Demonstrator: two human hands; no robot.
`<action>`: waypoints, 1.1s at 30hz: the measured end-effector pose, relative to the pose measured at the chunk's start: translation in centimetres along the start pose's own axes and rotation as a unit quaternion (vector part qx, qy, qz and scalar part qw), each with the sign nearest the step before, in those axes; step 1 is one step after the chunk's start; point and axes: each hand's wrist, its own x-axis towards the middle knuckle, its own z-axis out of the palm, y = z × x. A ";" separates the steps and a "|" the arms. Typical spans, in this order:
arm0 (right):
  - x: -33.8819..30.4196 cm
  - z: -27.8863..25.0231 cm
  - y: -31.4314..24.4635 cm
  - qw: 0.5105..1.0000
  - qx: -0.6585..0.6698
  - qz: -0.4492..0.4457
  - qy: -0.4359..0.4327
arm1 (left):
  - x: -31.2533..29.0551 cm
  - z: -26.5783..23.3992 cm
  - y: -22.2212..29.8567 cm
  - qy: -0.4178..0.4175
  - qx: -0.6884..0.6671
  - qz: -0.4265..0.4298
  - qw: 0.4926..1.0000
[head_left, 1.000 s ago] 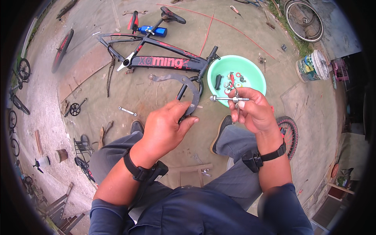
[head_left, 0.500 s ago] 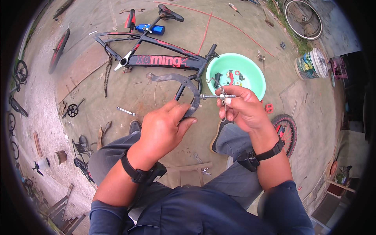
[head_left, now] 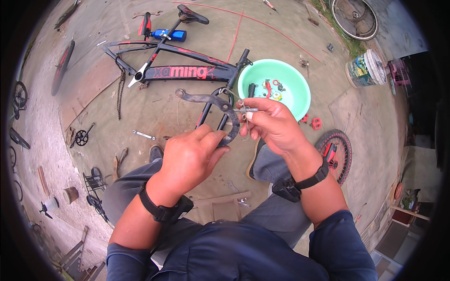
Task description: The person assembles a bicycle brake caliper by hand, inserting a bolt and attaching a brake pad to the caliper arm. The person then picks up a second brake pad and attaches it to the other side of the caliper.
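My left hand (head_left: 190, 157) is closed around the lower end of a curved dark metal brake arm (head_left: 212, 100), whose thinner end points up and left. In the fingers of my right hand (head_left: 274, 125) is a threaded bolt (head_left: 252, 110) with a bent wire spring (head_left: 233, 93) on it. The bolt lies sideways, with its left end at the outer curve of the brake arm. Whether that end has entered a hole in the arm, I cannot tell. Beyond my hands a black and red bicycle frame (head_left: 183, 72) lies on the ground.
A light green basin (head_left: 300, 89) holds several small parts. A spanner (head_left: 144, 135) and a crank with chainring (head_left: 83, 136) lie to the left. At the right are a red-rimmed wheel (head_left: 348, 159), red pedals (head_left: 316, 123) and a bucket (head_left: 361, 70). A blue bottle (head_left: 177, 35) lies near the saddle (head_left: 192, 15).
My right hand has moved left with the bolt and spring, up to the brake arm. Less of the bolt's left end shows. My left hand keeps its grip, and the whole view has shifted slightly.
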 end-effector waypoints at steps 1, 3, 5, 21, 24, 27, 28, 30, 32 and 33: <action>0.0 0.0 0.0 1.000 -0.002 0.000 0.002 | 0.0 0.0 0.0 -0.001 0.001 -0.001 1.000; 0.1 0.1 0.1 1.000 -0.006 -0.003 -0.004 | 0.0 0.0 0.1 -0.002 0.002 -0.002 1.000; 0.1 0.2 0.2 1.000 -0.009 -0.004 -0.007 | 0.1 0.1 0.1 -0.002 0.004 0.001 1.000; -0.3 0.4 -0.2 0.993 -0.112 -0.015 -0.041 | 0.6 -1.7 -0.1 -0.102 0.020 0.088 0.991; -0.3 0.7 -0.2 0.993 -0.110 -0.009 -0.032 | 0.6 -1.7 0.0 -0.098 0.023 0.087 0.991; -0.3 0.8 -0.2 0.994 -0.107 -0.003 -0.027 | 0.5 -1.7 0.1 -0.101 0.033 0.086 0.991; -0.3 0.8 -0.1 0.994 -0.108 -0.002 -0.026 | 0.5 -1.7 0.1 -0.105 0.036 0.084 0.990; -0.2 0.8 0.0 0.993 -0.116 -0.001 -0.026 | 0.5 -1.6 0.1 -0.113 0.040 0.080 0.990; -0.1 0.7 0.2 0.993 -0.118 0.001 -0.027 | 0.5 -1.6 0.1 -0.115 0.043 0.079 0.989; -0.1 0.7 0.3 0.993 -0.116 0.003 -0.029 | 0.5 -1.6 0.1 -0.117 0.045 0.079 0.989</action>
